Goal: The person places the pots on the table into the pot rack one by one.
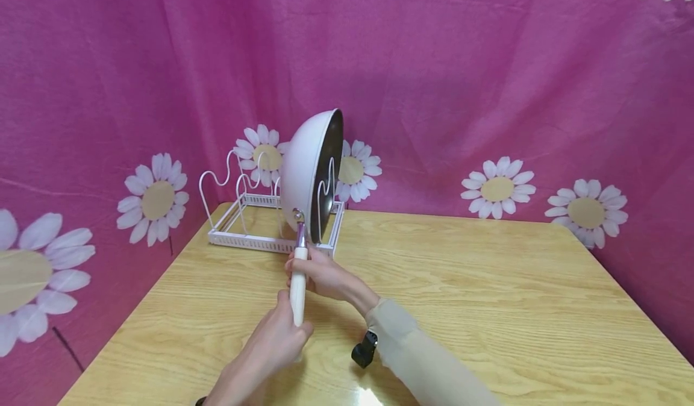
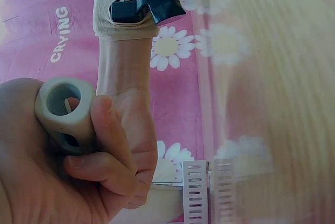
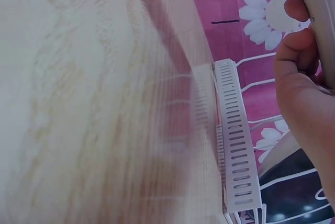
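A wok (image 1: 300, 171), white outside and dark inside, stands on edge among the wires at the right end of a white wire rack (image 1: 255, 243). Its dark inner side faces right, and the pale handle (image 1: 297, 291) points toward me. My left hand (image 1: 279, 334) grips the handle's near end, where the left wrist view shows the hollow handle tip (image 2: 65, 103) between thumb and fingers. Farther up, close to the metal collar, my right hand (image 1: 328, 276) holds the handle too. In the right wrist view the dark inside of the wok (image 3: 293, 187) shows behind the rack's wires.
The rack's remaining wavy wire dividers (image 1: 217, 180) rise left of the wok. Beneath everything lies a wooden table (image 1: 488, 291). A magenta cloth (image 1: 423, 93) with white daisies hangs behind and at the sides. A black device (image 1: 364, 350) is worn at the right wrist.
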The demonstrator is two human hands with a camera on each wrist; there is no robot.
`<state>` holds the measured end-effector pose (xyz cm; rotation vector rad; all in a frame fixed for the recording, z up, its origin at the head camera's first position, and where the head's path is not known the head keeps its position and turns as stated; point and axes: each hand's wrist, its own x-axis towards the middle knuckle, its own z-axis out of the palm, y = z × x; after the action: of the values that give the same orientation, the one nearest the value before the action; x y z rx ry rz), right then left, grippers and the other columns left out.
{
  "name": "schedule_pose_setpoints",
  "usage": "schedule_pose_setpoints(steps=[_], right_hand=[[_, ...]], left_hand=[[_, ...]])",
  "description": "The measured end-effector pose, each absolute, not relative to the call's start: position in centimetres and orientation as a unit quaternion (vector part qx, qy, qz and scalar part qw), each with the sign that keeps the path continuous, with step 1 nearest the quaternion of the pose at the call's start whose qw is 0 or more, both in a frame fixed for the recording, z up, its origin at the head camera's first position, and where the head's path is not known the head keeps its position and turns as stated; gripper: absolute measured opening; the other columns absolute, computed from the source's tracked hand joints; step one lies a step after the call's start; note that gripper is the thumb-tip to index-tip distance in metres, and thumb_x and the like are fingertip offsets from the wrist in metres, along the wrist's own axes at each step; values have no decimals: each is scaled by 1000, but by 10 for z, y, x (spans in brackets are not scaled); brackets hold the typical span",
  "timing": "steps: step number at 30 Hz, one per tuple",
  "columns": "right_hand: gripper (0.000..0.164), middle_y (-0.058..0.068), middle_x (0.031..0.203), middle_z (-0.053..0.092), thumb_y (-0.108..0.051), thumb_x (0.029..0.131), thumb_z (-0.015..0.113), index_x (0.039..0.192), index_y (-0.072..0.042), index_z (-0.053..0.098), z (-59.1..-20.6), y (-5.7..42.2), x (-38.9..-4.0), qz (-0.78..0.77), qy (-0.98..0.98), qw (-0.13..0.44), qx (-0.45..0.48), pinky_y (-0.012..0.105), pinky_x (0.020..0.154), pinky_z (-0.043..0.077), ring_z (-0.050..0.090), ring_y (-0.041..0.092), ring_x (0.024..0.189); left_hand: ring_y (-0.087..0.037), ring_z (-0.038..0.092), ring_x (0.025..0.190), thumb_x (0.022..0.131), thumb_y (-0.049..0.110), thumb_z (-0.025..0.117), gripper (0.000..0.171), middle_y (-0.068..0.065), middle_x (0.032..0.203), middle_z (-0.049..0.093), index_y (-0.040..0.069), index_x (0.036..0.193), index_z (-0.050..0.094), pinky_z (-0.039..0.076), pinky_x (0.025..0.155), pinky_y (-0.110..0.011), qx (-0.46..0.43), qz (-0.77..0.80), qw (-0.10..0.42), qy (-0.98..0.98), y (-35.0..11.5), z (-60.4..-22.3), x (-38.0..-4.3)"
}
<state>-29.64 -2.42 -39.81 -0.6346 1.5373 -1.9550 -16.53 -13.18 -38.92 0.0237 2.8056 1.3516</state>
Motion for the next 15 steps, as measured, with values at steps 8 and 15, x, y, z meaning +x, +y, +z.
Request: schedule_pose_setpoints(steps=[8, 15], right_hand=[[13, 0, 82, 55, -5, 91, 53, 101, -9, 45, -395, -26, -299, -722, 589, 285, -225, 19, 67, 54, 56, 9, 72], [17, 0, 85, 53, -13, 91, 57, 104, -9, 49, -394, -24, -297, -678, 646, 271, -222, 20, 59, 46, 51, 9, 73]], left_hand=[[-20, 56, 58, 83, 12, 62, 68, -11, 80, 57, -9, 139, 31, 46, 47, -34, 1, 452, 25, 891, -133, -390, -169], [-20, 57, 68, 80, 13, 64, 70, -10, 86, 58, -11, 138, 32, 46, 55, -32, 18, 447, 20, 894, -137, -393, -172]])
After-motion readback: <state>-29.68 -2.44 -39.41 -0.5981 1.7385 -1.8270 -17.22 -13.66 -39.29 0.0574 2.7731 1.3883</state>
